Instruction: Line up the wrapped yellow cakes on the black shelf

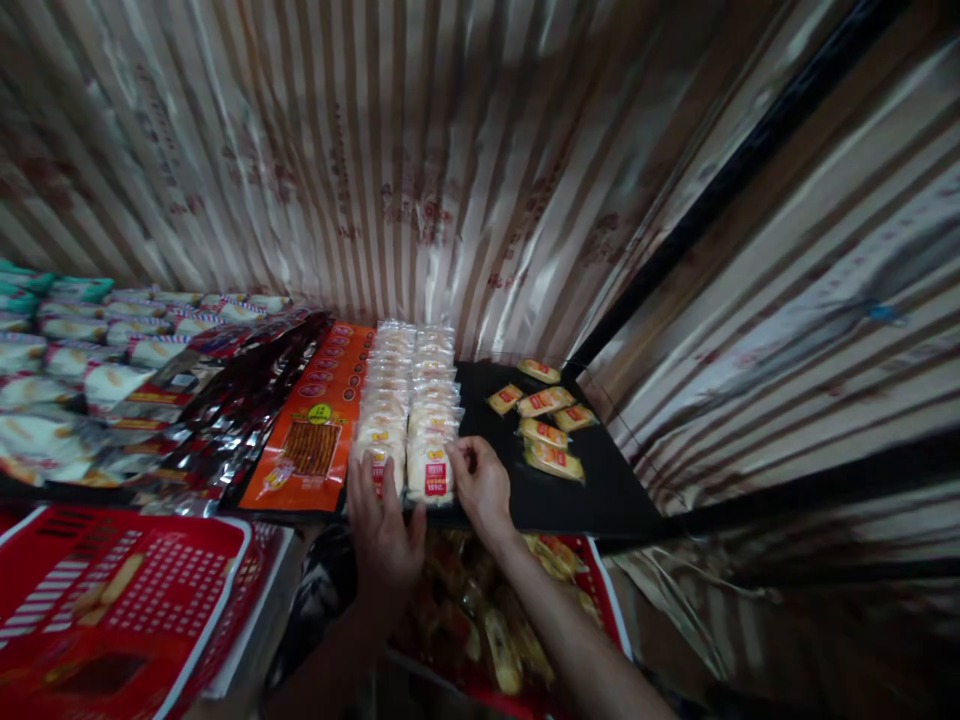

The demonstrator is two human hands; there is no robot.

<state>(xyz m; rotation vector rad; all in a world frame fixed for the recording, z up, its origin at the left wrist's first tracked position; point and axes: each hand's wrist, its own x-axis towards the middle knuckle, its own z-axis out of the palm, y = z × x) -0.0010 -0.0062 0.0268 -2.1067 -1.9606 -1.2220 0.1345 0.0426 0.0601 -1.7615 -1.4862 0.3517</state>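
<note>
Two rows of small clear-wrapped pale buns with red labels stand on a black shelf [622, 500], one packet behind another. My left hand [386, 535] rests against the front of the left row [388, 400], its fingers stretched out and apart. With thumb and index finger curled together, my right hand [486, 490] pinches the right edge of the front wrapped bun [435, 478] in the right row. To the right lie several small yellow wrapped cakes [546, 402], loosely scattered.
Left of the rows are an orange snack bag [304, 440], dark shiny packets [247, 385] and many white packets [135, 330]. Below sit a red basket [142, 610] on the left and another red basket [611, 600] of wrapped food. Striped sheeting [450, 180] hangs behind, with a dark pole [720, 190].
</note>
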